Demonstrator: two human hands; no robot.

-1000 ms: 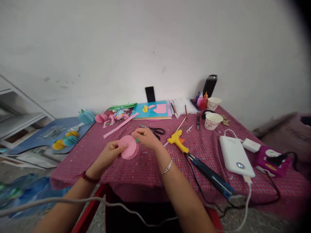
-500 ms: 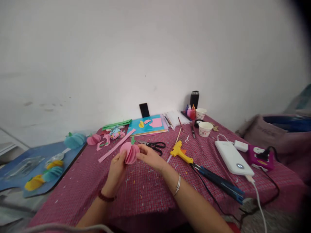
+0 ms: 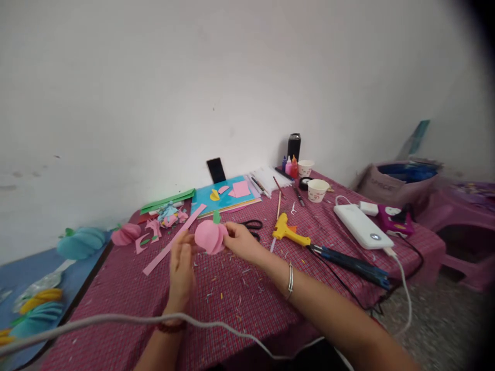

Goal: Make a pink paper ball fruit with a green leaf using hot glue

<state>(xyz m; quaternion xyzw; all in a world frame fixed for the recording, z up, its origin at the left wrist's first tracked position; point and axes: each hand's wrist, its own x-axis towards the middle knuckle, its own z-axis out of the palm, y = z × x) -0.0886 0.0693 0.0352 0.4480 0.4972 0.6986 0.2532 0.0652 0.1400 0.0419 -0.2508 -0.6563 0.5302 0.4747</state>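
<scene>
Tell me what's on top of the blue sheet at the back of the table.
On the blue sheet lie a yellow piece, a rounded pink piece and a pink square with a smaller pink bit at its left edge. What these pieces cover cannot be seen.

"SPACE" appears to stand on the mauve bin (image 3: 391, 185) beyond the table's (image 3: 127, 288) right edge; the power bank's (image 3: 358, 224) lit display (image 3: 375, 237) near that edge is illegible.
</scene>
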